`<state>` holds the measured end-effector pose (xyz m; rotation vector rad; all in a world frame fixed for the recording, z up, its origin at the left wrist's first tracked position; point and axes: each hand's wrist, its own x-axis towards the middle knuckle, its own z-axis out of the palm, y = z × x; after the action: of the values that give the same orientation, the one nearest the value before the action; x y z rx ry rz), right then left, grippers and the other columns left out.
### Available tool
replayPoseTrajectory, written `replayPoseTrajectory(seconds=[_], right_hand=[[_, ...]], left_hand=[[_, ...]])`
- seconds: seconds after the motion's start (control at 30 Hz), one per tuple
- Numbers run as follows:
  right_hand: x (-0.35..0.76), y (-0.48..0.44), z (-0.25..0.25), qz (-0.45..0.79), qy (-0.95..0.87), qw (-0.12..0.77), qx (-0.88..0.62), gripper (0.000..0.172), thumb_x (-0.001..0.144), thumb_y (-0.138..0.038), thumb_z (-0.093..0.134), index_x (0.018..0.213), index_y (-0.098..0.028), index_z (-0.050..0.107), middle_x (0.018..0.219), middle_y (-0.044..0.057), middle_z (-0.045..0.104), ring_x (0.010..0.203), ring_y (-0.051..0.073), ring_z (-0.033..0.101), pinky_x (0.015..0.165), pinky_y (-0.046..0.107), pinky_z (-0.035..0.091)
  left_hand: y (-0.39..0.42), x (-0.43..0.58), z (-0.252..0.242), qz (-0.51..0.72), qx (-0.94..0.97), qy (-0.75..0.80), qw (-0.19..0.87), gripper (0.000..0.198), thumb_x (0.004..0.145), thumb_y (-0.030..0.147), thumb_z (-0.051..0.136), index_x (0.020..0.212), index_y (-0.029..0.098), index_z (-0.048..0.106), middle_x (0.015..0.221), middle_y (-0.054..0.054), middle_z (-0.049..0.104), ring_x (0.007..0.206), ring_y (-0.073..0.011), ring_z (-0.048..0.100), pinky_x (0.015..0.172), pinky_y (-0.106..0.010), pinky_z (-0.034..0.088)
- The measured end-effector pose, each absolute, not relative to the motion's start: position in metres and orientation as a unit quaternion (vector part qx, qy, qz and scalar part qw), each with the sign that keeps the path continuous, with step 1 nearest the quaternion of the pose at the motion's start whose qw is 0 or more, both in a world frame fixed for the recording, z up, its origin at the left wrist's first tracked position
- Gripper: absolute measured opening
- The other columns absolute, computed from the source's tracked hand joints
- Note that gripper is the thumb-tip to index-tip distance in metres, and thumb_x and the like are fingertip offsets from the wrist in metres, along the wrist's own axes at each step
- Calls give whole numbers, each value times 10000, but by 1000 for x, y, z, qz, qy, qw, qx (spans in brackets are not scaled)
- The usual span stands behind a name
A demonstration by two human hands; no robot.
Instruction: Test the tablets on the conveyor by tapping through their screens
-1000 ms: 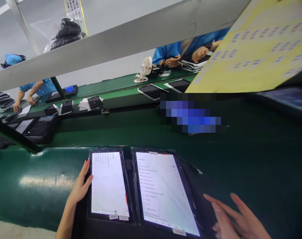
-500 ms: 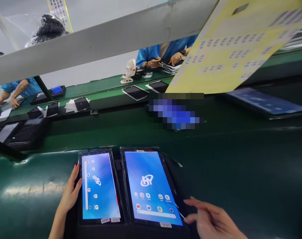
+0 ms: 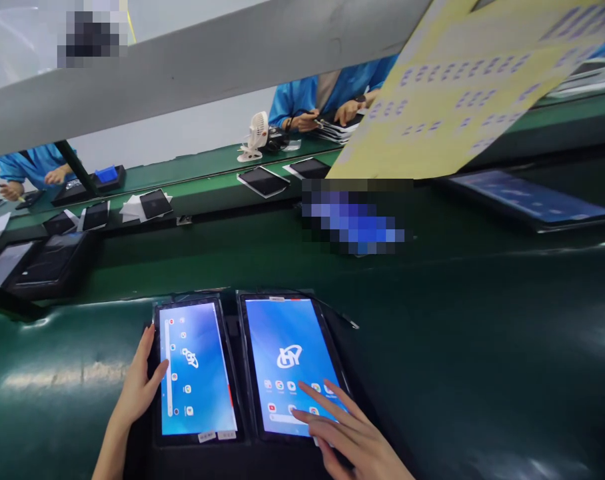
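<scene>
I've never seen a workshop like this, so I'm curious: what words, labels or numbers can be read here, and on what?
"HY": logo on the screen of the right-hand tablet.
Probably "HY" again: sideways logo on the screen of the left-hand tablet.
White labels at the left-hand tablet's lower edge: too small to read.
Rows of blue marks on the yellow sheet: too small to read.

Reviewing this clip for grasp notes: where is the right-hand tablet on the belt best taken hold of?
Probably by the right long edge of the tablet, coming from the right over the green conveyor belt. It lies flat, screen up; its left edge sits close beside the other tablet, leaving little room there, and the right hand lies over its lower screen.
</scene>
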<state>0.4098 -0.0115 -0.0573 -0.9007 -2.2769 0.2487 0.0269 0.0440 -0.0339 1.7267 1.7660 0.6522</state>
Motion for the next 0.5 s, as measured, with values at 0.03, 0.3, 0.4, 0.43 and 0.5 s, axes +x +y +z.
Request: replayPoseTrajectory(seconds=[0.03,0.3,0.4,0.43,0.5], right_hand=[[410,-11,-57,89,-864,353,-347,326,876,-49,410,1144,-179,542,1103,45,639,1203,259,480,1081,455,314],[408,-10,-63,-35,-666,453,-592,186,1007,-285,478,1142,-202,576,804,37,630,627,193,588,584,312,465],[412,-8,-69,-50,-623,459,-631,289,1006,-367,453,1142,-134,555,674,57,571,811,299,588,645,365,444],[413,-8,-71,-46,-613,464,-637,306,999,-359,448,1166,-117,536,611,43,534,853,325,578,671,382,439],[417,-8,-74,-28,-591,475,-651,324,974,-309,444,1213,-99,503,534,4,457,818,328,578,694,397,437]], left_hand=[[43,28,-32,239,653,662,280,698,893,506,452,1477,243,173,1570,-100,176,1430,-260,164,1151,-483,178],[68,35,-33,257,662,681,180,617,864,489,500,1382,214,310,1355,-150,437,1287,-318,371,1057,-542,307],[75,37,-35,260,667,682,154,674,809,501,568,1361,190,337,1297,-161,458,1250,-346,370,1032,-567,312],[75,38,-34,260,668,681,151,678,806,507,569,1357,185,340,1297,-164,456,1248,-346,368,1029,-562,317],[73,39,-34,262,668,679,154,648,829,515,535,1353,187,340,1302,-161,456,1253,-335,365,1033,-548,321]])
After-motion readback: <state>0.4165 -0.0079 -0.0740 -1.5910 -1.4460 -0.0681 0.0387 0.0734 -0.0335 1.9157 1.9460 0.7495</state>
